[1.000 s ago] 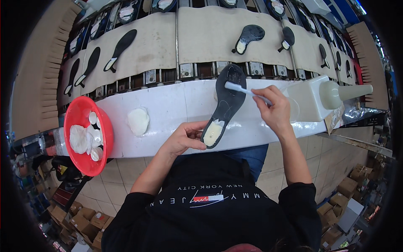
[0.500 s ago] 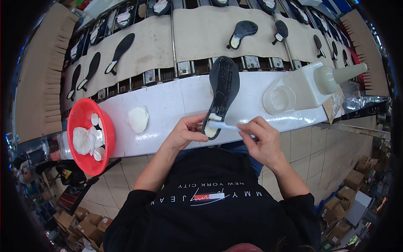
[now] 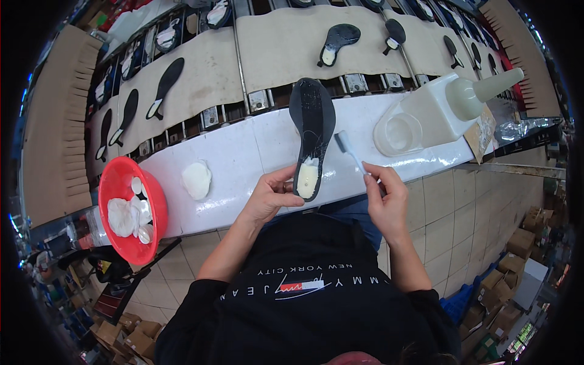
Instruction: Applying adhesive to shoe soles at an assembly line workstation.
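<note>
A black shoe sole (image 3: pixel 313 121) with a cream-coloured heel patch stands out over the white table, its wide toe end pointing away from me. My left hand (image 3: pixel 272 193) grips its heel end from the left, thumb near the lower edge. In my right hand (image 3: pixel 387 198), a pale blue toothbrush (image 3: pixel 353 152) is pinched by the handle, its dark bristle head just right of the sole and apart from it. To the right lies a translucent white plastic bottle (image 3: pixel 420 118) with a long nozzle. A white round pad (image 3: pixel 197 180) rests on the table left of my hands.
A red bowl (image 3: pixel 163 213) with white pads and round pieces sits at the table's left end. Beyond the white table (image 3: pixel 243 146) runs a conveyor with beige cloth (image 3: pixel 267 48), carrying several black soles (image 3: pixel 165 85). Cardboard boxes (image 3: pixel 520 240) are stacked on the floor at right.
The toothbrush has left the heel patch and moved right, its head now pointing away from me. My left hand still holds the sole. The view has shifted slightly.
</note>
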`<state>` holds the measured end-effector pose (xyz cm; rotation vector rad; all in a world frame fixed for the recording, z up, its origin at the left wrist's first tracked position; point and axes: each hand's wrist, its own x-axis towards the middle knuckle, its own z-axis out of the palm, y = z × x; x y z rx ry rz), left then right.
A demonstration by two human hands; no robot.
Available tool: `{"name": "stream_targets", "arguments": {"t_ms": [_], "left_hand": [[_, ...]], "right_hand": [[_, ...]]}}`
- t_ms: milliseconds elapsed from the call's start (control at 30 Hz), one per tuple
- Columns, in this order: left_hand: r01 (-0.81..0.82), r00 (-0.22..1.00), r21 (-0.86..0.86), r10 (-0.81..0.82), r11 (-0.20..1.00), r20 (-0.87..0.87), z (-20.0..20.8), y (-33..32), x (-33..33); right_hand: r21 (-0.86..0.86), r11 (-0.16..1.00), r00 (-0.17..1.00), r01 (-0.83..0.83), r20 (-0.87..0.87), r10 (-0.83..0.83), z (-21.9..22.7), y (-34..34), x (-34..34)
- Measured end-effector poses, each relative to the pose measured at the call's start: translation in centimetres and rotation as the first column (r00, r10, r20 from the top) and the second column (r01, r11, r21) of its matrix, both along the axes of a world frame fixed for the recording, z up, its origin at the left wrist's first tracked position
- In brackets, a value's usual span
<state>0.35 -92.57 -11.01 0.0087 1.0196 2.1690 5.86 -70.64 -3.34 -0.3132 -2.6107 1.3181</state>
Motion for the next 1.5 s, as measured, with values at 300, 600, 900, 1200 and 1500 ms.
{"name": "stream_targets", "arguments": {"t_ms": [300,600,900,1200,1500], "left_hand": [[0.023,1.0,0.04,-0.023,0.999,-0.016,-0.3,-0.6,0.0],[0.042,0.999,0.078,-0.04,0.996,-0.017,-0.4,-1.6,-0.2],[0.057,0.998,0.122,-0.061,0.991,0.023,-0.8,-2.9,-0.2],[0.044,0.996,0.095,-0.051,0.994,0.071,-0.2,-4.4,-0.2],[0.059,0.997,0.106,-0.064,0.993,0.048,-1.1,-5.5,-0.4]], "right_hand": [[0.087,0.995,0.999,0.042,-0.039,-0.038,-1.2,1.4,-2.7],[0.215,0.977,0.989,-0.002,-0.144,0.033,-2.3,2.6,-5.9],[0.31,0.936,0.974,-0.167,-0.094,0.205,-1.9,2.5,-7.4],[0.331,0.91,0.955,-0.249,-0.071,0.287,-1.4,2.0,-8.8],[0.381,0.844,0.914,-0.378,0.008,0.406,-0.2,0.8,-10.1]]}}
